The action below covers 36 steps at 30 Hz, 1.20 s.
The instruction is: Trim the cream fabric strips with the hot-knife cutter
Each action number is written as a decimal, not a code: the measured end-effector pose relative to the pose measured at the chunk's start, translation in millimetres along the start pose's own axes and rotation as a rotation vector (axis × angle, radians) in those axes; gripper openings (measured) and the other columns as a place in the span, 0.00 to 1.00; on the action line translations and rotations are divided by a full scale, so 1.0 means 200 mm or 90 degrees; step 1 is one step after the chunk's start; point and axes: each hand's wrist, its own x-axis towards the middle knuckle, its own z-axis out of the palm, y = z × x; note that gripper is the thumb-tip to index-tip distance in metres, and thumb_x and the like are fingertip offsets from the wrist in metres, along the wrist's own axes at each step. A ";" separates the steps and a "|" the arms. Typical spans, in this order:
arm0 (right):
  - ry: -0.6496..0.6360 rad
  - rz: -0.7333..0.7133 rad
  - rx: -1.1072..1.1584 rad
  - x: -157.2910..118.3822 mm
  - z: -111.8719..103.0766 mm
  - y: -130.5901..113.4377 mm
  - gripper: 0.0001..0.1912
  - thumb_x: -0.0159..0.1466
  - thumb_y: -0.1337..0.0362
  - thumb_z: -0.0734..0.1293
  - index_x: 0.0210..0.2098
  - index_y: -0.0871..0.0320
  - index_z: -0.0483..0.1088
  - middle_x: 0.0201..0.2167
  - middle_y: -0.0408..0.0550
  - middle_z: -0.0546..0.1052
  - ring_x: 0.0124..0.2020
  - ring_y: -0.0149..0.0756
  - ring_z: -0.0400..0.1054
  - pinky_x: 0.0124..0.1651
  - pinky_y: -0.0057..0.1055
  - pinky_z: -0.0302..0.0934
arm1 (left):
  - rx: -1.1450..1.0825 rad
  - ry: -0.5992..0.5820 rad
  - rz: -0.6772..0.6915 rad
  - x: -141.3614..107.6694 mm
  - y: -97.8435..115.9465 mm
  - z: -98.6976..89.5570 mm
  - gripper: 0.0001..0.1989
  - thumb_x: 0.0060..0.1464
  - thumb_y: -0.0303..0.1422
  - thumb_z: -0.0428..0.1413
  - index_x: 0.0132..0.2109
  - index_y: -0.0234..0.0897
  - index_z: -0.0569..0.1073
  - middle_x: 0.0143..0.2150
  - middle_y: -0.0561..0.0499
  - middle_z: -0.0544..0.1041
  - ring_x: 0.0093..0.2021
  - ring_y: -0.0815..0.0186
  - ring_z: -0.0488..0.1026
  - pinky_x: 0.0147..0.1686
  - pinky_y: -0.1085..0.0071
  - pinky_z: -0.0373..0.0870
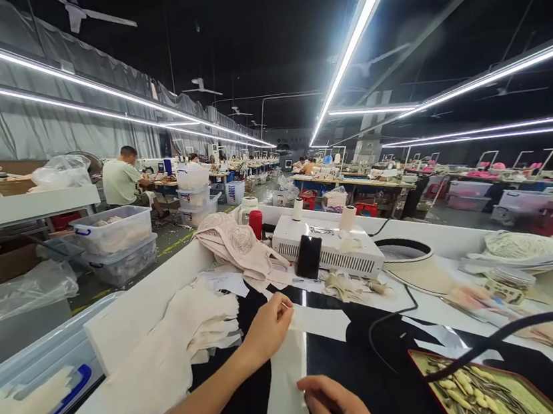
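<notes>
My left hand [267, 327] is closed in a pinch at the upper end of a long pale panel [287, 394] on the black work surface; what its fingertips hold is too small to make out. Nearer to me, my right hand [337, 406] has its fingers curled, with thumb and forefinger apart, beside the panel's right edge. A white cut piece [323, 322] lies just right of my left hand. To the left are layered cream fabric pieces [163, 348].
Behind the hands stand a white vented box [329, 244], a black phone [309, 257] and a pile of beige bra cups [235, 239]. A green tray [521, 392] and a black cable [513, 324] are at the right. A seated person [120, 179] is at the far left.
</notes>
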 end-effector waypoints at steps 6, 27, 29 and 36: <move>0.170 0.034 0.007 0.25 -0.25 -0.04 0.25 0.60 0.42 0.68 0.42 0.55 0.81 0.33 0.50 0.81 0.32 0.43 0.76 0.36 0.35 0.73 | -0.056 0.069 -0.065 0.18 -0.15 -0.02 0.07 0.63 0.31 0.50 0.44 0.38 0.71 0.32 0.55 0.71 0.33 0.66 0.71 0.35 0.73 0.66; 0.167 -0.054 -0.102 0.71 -0.52 0.17 0.18 0.63 0.51 0.64 0.46 0.51 0.77 0.30 0.43 0.77 0.20 0.36 0.65 0.24 0.34 0.62 | 0.146 0.041 -0.128 0.28 -0.28 0.03 0.06 0.67 0.29 0.58 0.50 0.35 0.77 0.38 0.52 0.78 0.40 0.63 0.76 0.49 0.61 0.72; 0.159 -0.070 -0.102 0.71 -0.53 0.18 0.18 0.63 0.51 0.65 0.46 0.51 0.77 0.29 0.44 0.77 0.22 0.38 0.67 0.26 0.34 0.64 | 0.147 0.040 -0.130 0.27 -0.28 0.03 0.09 0.65 0.25 0.56 0.50 0.36 0.78 0.38 0.51 0.79 0.41 0.62 0.76 0.47 0.65 0.70; 0.179 -0.137 -0.086 0.68 -0.53 0.16 0.22 0.69 0.47 0.63 0.56 0.52 0.73 0.37 0.46 0.76 0.41 0.43 0.73 0.50 0.38 0.68 | 0.115 0.064 -0.127 0.25 -0.25 0.01 0.15 0.65 0.29 0.52 0.54 0.40 0.78 0.41 0.51 0.80 0.39 0.62 0.76 0.43 0.71 0.68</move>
